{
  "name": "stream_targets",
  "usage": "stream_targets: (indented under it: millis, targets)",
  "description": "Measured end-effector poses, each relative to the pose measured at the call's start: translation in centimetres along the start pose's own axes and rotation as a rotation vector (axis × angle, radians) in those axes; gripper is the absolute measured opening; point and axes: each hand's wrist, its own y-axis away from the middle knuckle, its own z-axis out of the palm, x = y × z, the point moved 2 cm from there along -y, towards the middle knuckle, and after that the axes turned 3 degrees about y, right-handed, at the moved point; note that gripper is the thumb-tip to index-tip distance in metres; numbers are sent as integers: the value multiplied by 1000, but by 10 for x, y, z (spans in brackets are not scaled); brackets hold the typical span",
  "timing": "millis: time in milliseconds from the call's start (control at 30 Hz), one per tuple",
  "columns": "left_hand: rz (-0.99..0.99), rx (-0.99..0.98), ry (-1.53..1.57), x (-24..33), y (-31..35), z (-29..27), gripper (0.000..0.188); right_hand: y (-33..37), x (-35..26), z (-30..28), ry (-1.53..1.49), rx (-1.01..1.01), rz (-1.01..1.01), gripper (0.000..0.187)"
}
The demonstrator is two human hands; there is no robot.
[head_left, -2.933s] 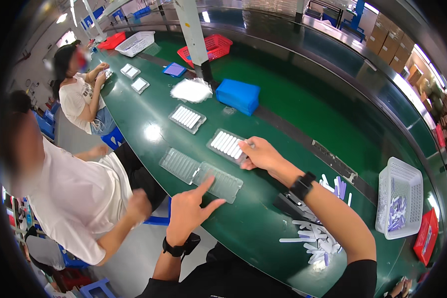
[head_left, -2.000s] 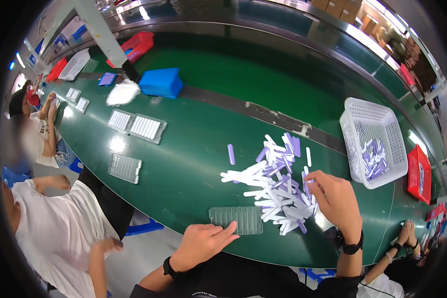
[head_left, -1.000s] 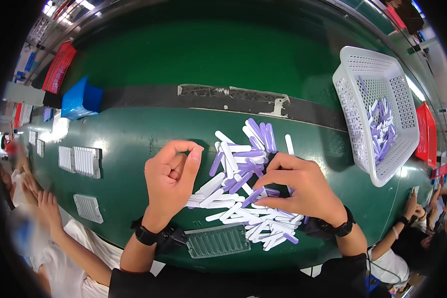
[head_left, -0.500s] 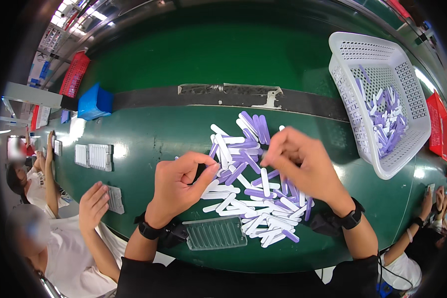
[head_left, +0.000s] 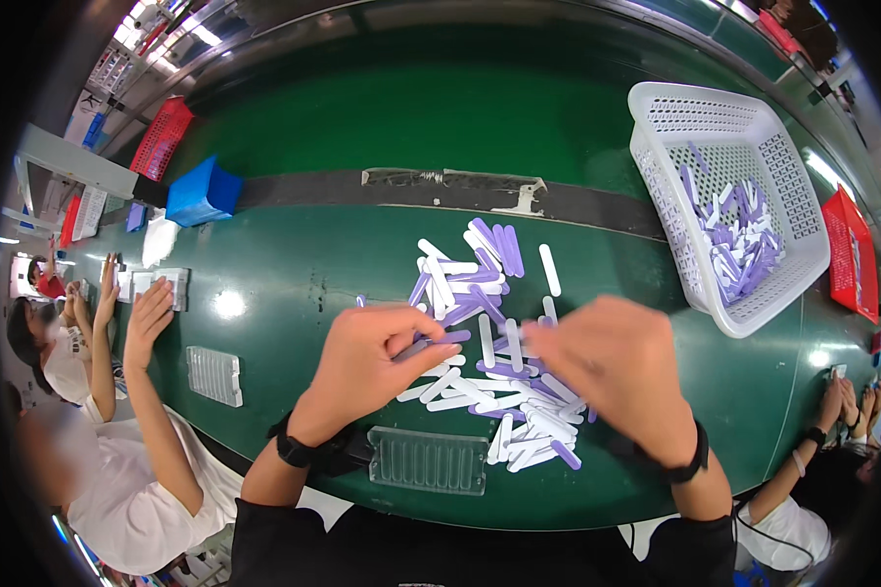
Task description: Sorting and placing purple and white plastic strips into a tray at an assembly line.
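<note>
Over the stick pile (head_left: 489, 342), left hand (head_left: 367, 367) grips a purple stick (head_left: 429, 341); right hand's (head_left: 617, 367) grip unclear.

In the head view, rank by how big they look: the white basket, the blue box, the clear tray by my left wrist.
1. white basket, clearly largest.
2. clear tray.
3. blue box, though it sits farther from the camera, so its place against the tray is unsure.

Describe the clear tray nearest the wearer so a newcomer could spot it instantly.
Start at the green conveyor table and find the pile of white and purple strips at its middle. Just below that pile, at the near edge between the wearer's wrists, lies the clear slotted tray. Unlike the similar tray further left, it sits directly beside the pile.
</note>
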Motion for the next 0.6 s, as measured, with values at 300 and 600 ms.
stream_targets:
  millis: [300, 600]
  targets:
    - [-155, -151, 253, 11, 62, -23, 15, 90, -89, 44, 555, -256, -165, 32]
    - [-198, 136, 143, -1, 115, -1, 26, 115, -104, 72, 515, -307, 78, 47]
